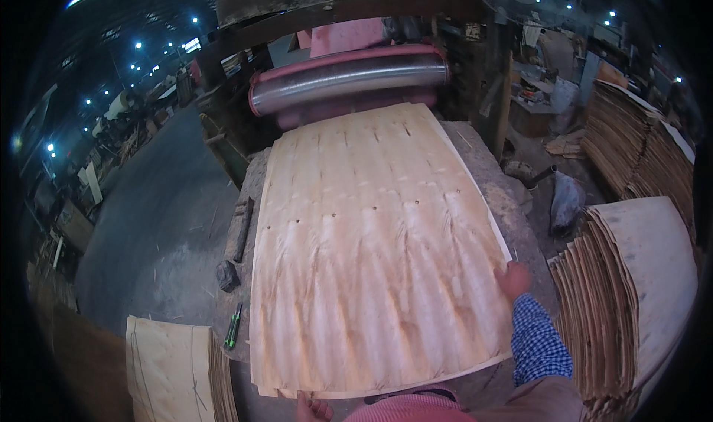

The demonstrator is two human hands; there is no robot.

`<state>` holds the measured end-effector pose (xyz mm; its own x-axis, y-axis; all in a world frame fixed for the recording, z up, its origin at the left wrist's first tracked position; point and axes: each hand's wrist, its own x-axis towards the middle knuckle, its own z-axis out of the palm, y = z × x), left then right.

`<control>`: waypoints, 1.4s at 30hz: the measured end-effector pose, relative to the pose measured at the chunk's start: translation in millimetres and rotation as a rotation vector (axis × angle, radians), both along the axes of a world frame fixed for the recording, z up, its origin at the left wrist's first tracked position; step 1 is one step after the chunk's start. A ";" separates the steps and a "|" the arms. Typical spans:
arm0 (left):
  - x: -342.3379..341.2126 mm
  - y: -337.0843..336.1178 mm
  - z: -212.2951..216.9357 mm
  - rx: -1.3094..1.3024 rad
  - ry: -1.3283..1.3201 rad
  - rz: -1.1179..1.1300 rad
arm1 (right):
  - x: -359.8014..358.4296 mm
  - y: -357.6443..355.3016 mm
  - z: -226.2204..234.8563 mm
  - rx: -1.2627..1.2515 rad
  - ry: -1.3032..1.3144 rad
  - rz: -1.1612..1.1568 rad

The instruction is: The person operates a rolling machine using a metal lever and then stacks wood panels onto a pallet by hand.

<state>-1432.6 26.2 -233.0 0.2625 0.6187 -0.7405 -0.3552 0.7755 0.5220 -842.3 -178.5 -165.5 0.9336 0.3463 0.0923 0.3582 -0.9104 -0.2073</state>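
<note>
A large pale wood veneer sheet [371, 258] lies across the table in front of me, its surface rippled and dotted with a row of small knots. Its far end reaches close to the rollers of a roller machine [349, 80], a shiny metal roller with pink-stained ends and a pink one below. My right hand [514, 279] is closed on the sheet's right edge, its fingers partly hidden. At the near left corner my left hand [313, 407] pinches the front edge, with curled fingers low in the picture.
A green-handled cutter [233, 327] and a dark lump [227, 276] lie left of the sheet on the worn table [512, 192]. Veneer stacks stand at lower left [171, 370] and right [646, 273]. More stacked sheets [631, 143] lean behind, near a grey plastic bag [566, 203].
</note>
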 end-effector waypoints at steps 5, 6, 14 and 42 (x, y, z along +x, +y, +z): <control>34.0 15.5 -42.8 -0.121 -0.125 0.099 | 30.0 3.0 -13.7 0.189 0.000 -0.034; 33.5 16.2 -49.0 -0.106 -0.141 0.109 | 30.7 7.3 -10.7 0.145 -0.009 -0.031; 33.4 23.6 -72.3 -0.117 -0.300 0.182 | 51.7 -6.9 2.2 0.372 0.461 -0.015; 55.9 21.6 -54.6 0.069 -0.480 0.192 | 34.1 -42.9 -67.0 0.141 -0.103 -0.025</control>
